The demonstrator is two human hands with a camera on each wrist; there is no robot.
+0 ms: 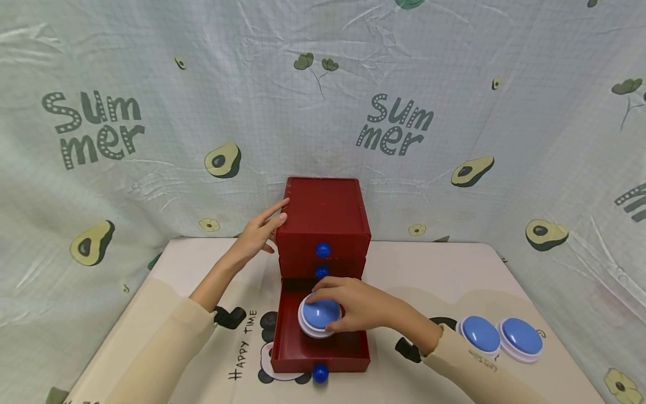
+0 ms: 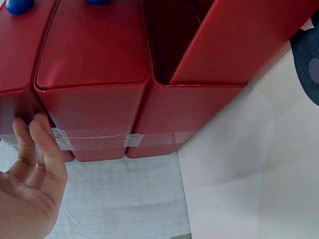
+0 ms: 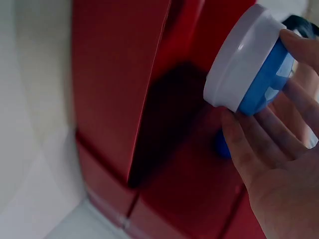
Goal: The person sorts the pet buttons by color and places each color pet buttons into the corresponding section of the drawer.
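Note:
In the head view, a red three-drawer cabinet (image 1: pixel 323 207) stands against the cloth backdrop, its bottom drawer (image 1: pixel 292 350) pulled out. My right hand (image 1: pixel 360 303) grips a round blue push button (image 1: pixel 322 314) with a white base over that drawer. The right wrist view shows this button (image 3: pixel 249 69) tilted, with thumb and fingers round its rim. My left hand (image 1: pixel 254 235) rests its fingertips on the cabinet's upper left side. In the left wrist view, the fingers of the left hand (image 2: pixel 37 174) are extended and slightly bent beside the red wall, holding nothing.
Two more blue push buttons, one nearer (image 1: pixel 481 335) and one farther right (image 1: pixel 521 339), sit on the table's right side. Blue round knobs (image 1: pixel 323 250) are on the drawer fronts. A printed pale mat (image 1: pixel 242 348) covers the table, and a patterned cloth (image 1: pixel 262 112) hangs behind.

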